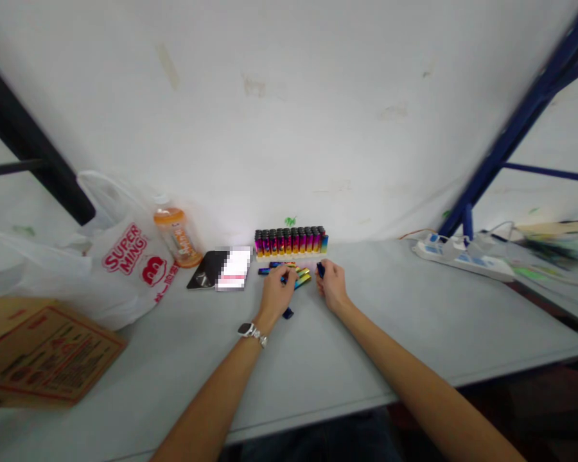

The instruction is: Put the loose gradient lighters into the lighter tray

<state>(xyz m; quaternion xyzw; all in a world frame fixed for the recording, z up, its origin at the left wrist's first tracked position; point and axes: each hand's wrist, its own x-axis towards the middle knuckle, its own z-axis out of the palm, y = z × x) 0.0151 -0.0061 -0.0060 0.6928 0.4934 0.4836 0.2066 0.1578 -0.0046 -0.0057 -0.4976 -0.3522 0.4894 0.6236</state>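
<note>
Bare hands point(277, 295) and forearms point(212, 393), dark-faced silver watch point(245, 329) on the left wrist point(264, 323), plus dark pants point(330, 444).

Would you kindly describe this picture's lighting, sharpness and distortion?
Head view: light on the wall is soft and fairly even; head view, edges: the cardboard box and far-right clutter look blurred, and the posts lean outward, suggesting wide-angle distortion; head view, middle: pixel blocks mask a white patch left of the lighters.

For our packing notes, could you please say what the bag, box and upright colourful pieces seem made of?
Bag: likely thin white plastic film, creased and slightly translucent. Box: apparently matte brown cardboard, judging by its stiff, printed panels. Upright colourful pieces: perhaps smooth plastic, given the vivid colour fades, though too small to be sure.
</note>
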